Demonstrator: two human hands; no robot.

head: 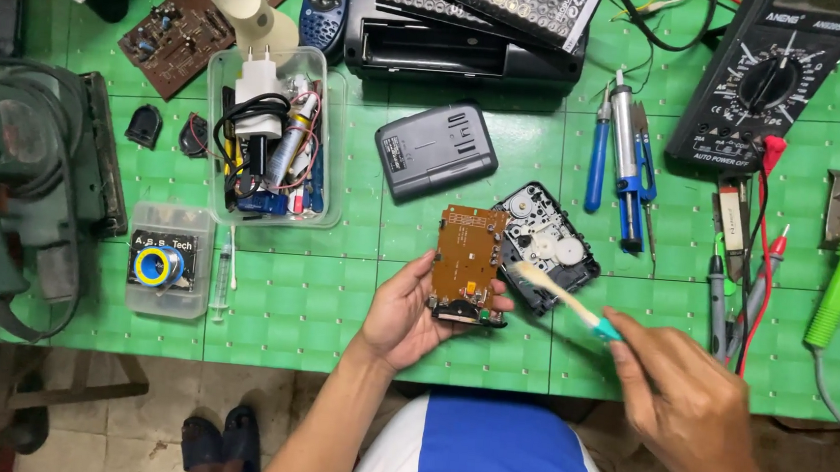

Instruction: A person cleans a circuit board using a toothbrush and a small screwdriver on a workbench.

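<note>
The left hand (404, 319) holds a small brown circuit board (468, 259) above the near edge of the green mat (297, 306), fingers curled under it and the thumb pressed against its left edge, so the board is pinched between thumb and fingers. The board stands with its long axis running away from the person, its bare brown face up and a dark part at its near end, close to the palm. The right hand (684, 402) is closed around the teal handle of a toothbrush (559, 293), whose pale shaft runs up and to the left; its bristled head points at the board's right edge and looks to be touching it or just beside it, blurred. Just behind the board on the mat lies a black mechanism with white gears (547, 247), tilted on a diagonal. A grey charger (436, 151) sits farther back, a clear tub of cables and pens (274, 137) to the left, and blue-handled tools (622, 166) and a multimeter (771, 83) to the right.
</note>
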